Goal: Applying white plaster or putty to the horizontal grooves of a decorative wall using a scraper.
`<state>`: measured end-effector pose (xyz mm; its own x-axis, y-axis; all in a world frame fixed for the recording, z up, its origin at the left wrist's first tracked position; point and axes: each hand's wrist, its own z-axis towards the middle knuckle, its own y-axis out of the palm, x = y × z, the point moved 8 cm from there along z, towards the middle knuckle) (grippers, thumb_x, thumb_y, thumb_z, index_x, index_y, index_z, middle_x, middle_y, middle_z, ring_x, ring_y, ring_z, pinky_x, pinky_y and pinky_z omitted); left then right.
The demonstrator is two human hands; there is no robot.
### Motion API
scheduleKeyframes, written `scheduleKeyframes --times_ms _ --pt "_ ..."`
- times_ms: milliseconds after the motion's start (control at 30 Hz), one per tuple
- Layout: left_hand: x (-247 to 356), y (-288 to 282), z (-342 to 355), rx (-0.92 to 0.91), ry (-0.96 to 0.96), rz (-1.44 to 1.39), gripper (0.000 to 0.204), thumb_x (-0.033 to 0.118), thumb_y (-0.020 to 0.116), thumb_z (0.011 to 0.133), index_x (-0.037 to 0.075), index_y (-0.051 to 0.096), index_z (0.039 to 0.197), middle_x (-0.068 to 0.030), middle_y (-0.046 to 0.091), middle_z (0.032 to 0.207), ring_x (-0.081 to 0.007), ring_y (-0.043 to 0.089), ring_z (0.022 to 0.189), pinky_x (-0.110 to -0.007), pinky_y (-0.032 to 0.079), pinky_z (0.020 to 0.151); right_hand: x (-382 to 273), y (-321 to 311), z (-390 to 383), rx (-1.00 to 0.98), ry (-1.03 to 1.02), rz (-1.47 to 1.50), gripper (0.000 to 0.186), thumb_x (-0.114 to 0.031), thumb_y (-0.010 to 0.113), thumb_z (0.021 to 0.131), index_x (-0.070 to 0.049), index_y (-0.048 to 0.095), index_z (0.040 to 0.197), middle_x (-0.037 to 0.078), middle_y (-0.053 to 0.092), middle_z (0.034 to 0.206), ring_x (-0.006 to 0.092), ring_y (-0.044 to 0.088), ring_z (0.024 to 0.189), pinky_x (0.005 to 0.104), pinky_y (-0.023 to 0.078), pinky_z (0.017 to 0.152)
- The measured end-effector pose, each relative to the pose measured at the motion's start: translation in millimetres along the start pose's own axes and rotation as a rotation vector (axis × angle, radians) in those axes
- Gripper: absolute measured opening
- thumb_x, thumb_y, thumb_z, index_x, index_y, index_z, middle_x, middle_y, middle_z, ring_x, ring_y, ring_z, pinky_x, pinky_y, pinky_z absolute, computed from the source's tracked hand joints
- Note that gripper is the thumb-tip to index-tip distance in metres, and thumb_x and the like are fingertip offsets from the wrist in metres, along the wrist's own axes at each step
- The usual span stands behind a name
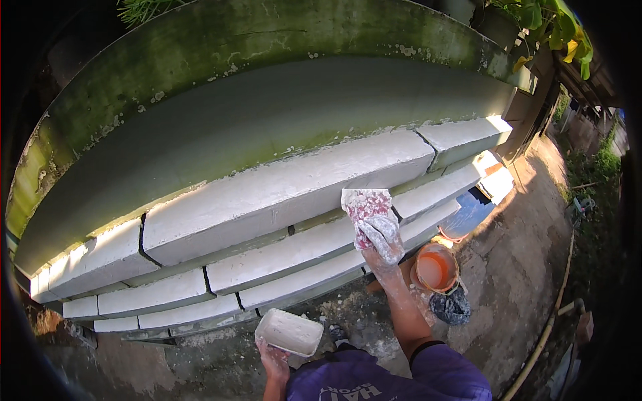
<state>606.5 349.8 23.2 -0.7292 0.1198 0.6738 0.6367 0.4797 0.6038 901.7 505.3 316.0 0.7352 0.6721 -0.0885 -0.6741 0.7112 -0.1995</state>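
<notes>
My right hand [384, 242], thickly smeared with white paste, grips a flat reddish scraper [366, 206] coated in the same paste. The scraper's wide edge is at the front face of a long white slab [287, 175], the top one of several stepped white slabs with dark joints between them. Whether the blade touches the face I cannot tell. Low in the view, my left hand [273, 359] is closed on the left end of a shallow rectangular tray [295, 349], which holds white paste. My left fingers are partly hidden under the tray.
A curved, moss-stained wall [281, 40] rises behind the slabs. An orange bucket [456, 269] stands right of my right forearm, with a dark crumpled bag [451, 306] beside it and a blue container [463, 217] farther back. A long pole [554, 311] lies along the right side.
</notes>
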Motion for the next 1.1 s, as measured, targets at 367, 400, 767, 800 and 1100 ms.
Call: scheduleKeyframes --times_ms 367,400,767,800,1100 --pt "0 9 2 0.015 -0.010 -0.004 0.044 0.041 0.047 0.097 0.021 0.037 0.136 -0.0027 0.051 0.130 -0.0202 0.055 0.115 -0.040 0.052 0.081 44 -25 30 0.278 0.165 -0.191 0.031 0.011 0.070 0.071 -0.003 0.071 0.099 0.011 0.065 0.102 0.0284 0.063 0.096 0.0383 0.053 0.084" --pt "3 13 -1 0.017 -0.006 -0.008 0.045 0.041 0.047 0.097 0.022 0.036 0.136 -0.0026 0.051 0.131 -0.0203 0.054 0.115 -0.039 0.052 0.081 45 -18 28 0.265 0.171 -0.194 0.033 0.011 0.070 0.069 -0.004 0.071 0.099 0.011 0.065 0.102 0.0284 0.062 0.096 0.0385 0.052 0.084" --pt "12 -11 -6 0.040 0.013 -0.031 0.046 0.041 0.048 0.097 0.022 0.034 0.136 -0.0015 0.051 0.126 -0.0171 0.057 0.109 -0.031 0.054 0.068 -36 43 -44 -0.056 -0.131 0.074 0.032 0.007 0.072 0.071 -0.008 0.069 0.099 0.008 0.060 0.107 0.0284 0.059 0.101 0.0427 0.050 0.086" --pt "13 -16 -5 0.031 0.015 -0.035 0.046 0.041 0.048 0.097 0.022 0.035 0.136 -0.0014 0.051 0.126 -0.0170 0.057 0.108 -0.031 0.054 0.069 -38 36 -41 -0.051 -0.193 0.046 0.032 0.007 0.072 0.071 -0.008 0.069 0.099 0.009 0.059 0.108 0.0286 0.058 0.102 0.0435 0.050 0.086" --pt "28 -18 -12 0.015 0.038 -0.041 0.046 0.042 0.048 0.097 0.022 0.035 0.136 -0.0019 0.050 0.130 -0.0191 0.055 0.114 -0.037 0.053 0.080 -5 56 -24 0.018 -0.146 -0.077 0.040 0.005 0.076 0.066 -0.008 0.069 0.104 0.010 0.061 0.109 0.0304 0.057 0.104 0.0458 0.047 0.091"
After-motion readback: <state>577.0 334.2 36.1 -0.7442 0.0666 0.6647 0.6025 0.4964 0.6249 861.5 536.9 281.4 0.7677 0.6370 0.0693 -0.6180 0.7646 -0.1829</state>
